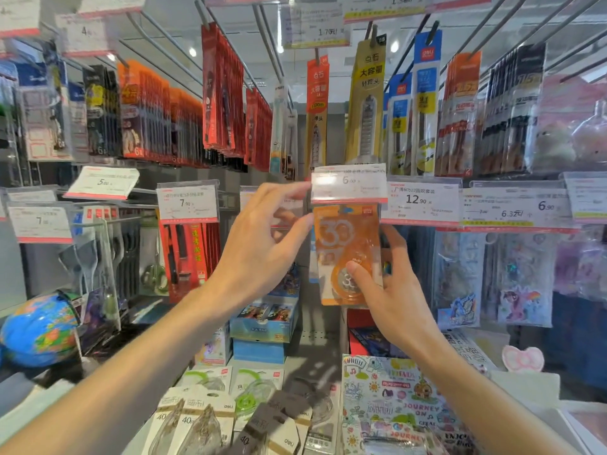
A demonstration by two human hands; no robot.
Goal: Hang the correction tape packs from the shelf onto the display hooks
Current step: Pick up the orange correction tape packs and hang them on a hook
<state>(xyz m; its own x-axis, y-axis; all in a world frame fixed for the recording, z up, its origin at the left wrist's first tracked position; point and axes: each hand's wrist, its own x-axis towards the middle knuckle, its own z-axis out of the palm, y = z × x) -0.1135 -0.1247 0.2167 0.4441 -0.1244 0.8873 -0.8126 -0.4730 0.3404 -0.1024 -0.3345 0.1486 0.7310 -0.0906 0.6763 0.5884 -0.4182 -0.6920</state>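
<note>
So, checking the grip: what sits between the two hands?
In the head view, the orange correction tape pack, hanging under the 6.00 price tag, between left hand and right hand.

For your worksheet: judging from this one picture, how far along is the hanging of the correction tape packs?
Done: nothing clearly hung yet. In hand: the right hand holds an orange pack up under the 6.00 price tag, while the left hand touches that tag's edge. Left: several packs lie on the shelf below.

Globe (39, 330) low left; sticker sheet (391, 402) on shelf; scissors pack (154, 254) hanging left.
</note>
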